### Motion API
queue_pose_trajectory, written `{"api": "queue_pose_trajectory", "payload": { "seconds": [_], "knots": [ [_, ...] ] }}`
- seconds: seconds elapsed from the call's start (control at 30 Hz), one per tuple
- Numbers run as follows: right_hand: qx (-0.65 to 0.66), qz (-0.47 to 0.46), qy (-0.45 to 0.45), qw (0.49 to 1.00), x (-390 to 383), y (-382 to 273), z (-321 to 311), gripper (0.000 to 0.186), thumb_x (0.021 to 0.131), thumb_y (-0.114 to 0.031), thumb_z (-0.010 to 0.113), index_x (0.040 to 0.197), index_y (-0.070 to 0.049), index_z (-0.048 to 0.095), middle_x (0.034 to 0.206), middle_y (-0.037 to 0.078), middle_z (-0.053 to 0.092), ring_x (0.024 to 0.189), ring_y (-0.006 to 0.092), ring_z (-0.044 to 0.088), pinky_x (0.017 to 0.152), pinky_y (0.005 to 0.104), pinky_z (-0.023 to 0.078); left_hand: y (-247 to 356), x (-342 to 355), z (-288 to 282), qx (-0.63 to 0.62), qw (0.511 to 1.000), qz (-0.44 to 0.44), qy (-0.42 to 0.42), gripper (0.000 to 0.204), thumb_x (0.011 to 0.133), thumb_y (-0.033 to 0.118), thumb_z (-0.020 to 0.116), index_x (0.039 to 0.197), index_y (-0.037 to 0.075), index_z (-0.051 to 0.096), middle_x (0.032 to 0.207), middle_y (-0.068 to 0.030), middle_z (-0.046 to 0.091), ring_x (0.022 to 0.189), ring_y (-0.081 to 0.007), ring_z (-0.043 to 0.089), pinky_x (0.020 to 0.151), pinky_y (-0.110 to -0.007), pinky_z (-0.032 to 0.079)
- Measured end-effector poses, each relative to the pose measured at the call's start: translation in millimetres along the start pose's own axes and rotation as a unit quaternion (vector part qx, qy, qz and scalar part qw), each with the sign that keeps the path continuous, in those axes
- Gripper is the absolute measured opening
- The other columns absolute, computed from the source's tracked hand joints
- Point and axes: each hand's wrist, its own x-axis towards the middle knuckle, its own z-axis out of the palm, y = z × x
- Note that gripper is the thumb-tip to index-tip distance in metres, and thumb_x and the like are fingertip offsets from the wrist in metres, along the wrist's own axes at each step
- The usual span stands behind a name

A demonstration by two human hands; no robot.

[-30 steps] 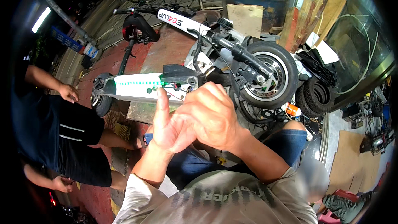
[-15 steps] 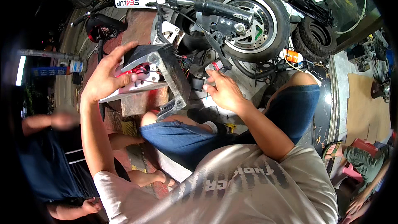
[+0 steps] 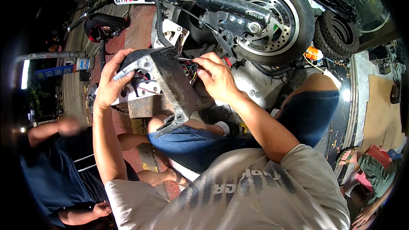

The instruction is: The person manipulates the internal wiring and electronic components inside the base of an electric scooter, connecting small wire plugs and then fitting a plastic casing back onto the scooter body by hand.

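A scuffed black-and-grey housing [image 3: 170, 83] tilts beside multicoloured wires [image 3: 188, 70].

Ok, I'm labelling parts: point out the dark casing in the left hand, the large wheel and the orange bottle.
Casing [image 3: 172, 79], head view: dark face.
Wheel [image 3: 283, 24], head view: brake disc.
Bottle [image 3: 313, 53], head view: orange side.

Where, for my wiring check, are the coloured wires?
In the head view, the coloured wires are left of centre, between the dark casing and right hand.
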Motion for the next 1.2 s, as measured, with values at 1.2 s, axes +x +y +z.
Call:
{"api": "queue_pose_trajectory", "payload": {
  "seconds": [1.2],
  "knots": [
    [0.085, -0.002, 0.124, 0.989, 17, 6, 10, 0.024, 0.09, 0.008, 0.069, 0.113, -0.001, 0.07, 0.108, 0.013, 0.068, 0.092, 0.0234, 0.074, 0.079, 0.0344, 0.06, 0, 21, -4, -0.051, 0.997, -0.052, -0.015, 0.081, 0.083, 0.048, 0.084, 0.139, -0.005, 0.06, 0.127, -0.0086, 0.07, 0.119, -0.0182, 0.066, 0.108, -0.032, 0.047]
  ]
}}
